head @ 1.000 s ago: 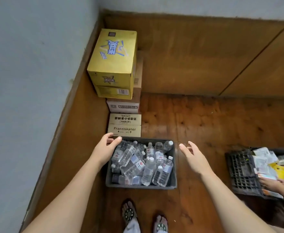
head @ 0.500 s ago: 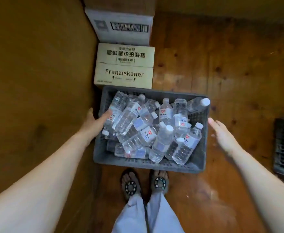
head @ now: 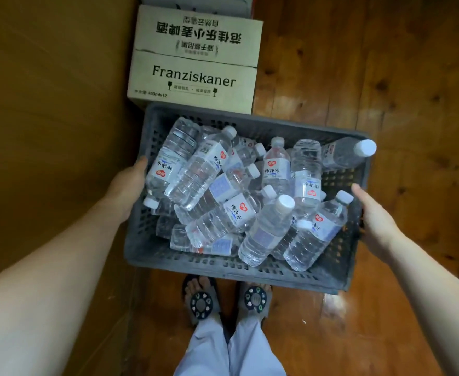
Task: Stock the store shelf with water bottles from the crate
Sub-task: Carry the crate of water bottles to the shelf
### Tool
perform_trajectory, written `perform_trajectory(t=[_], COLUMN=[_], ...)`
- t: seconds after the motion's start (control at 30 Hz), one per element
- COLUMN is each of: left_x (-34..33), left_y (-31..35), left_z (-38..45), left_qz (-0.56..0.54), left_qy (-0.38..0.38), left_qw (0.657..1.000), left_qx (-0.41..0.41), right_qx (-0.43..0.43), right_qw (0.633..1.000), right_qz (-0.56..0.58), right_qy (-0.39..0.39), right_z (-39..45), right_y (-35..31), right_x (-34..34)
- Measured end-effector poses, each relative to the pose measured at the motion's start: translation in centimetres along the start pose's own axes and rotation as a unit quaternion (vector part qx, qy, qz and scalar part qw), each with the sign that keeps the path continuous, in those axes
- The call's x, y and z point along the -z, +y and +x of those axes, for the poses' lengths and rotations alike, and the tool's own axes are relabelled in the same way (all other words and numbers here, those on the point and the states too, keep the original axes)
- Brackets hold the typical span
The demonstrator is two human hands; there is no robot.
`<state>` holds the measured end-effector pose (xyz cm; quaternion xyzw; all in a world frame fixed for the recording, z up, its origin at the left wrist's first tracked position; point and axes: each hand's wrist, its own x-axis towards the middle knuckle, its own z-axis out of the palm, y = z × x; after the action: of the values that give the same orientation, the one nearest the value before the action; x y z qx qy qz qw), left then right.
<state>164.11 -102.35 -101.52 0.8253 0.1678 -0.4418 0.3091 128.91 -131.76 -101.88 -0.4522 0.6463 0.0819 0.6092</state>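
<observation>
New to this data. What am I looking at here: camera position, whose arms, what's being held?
There is no robot here. One wide-angle camera on a person's head looks down at their own arms and sandalled feet. The left hand grips the left wall of a grey crate; the right hand is at its right wall, contact unclear. The crate is full of loose water bottles. Beyond it sits a cardboard box printed Franziskaner, on a wooden floor.
</observation>
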Motion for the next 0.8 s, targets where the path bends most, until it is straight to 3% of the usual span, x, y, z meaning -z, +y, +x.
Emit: perform_trajectory(t=[0.1,0.23,0.47,0.8], left_x=[0.5,0.8,-0.7,0.5], left_y=[-0.1,-0.9,-1.2,-3.6], left_z=[1.3,2.7,3.6,-0.2], left_qz=[0.003,-0.008,-0.018,-0.039], left_qy=[0.025,0.023,-0.010,-0.014], left_qw=[0.999,0.999,0.999,0.999], left_qx=[0.035,0.023,-0.036,0.010], right_qx=[-0.002,-0.010,-0.049,-0.019], right_qw=[0.999,0.998,0.999,0.999], right_qz=[0.028,0.063,-0.002,0.039], right_qy=[0.031,-0.004,0.003,-0.011], right_z=[1.7,2.9,5.0,3.2], right_y=[0.5,0.8,0.9,3.1], right_x=[0.0,-0.2,1.0,2.1])
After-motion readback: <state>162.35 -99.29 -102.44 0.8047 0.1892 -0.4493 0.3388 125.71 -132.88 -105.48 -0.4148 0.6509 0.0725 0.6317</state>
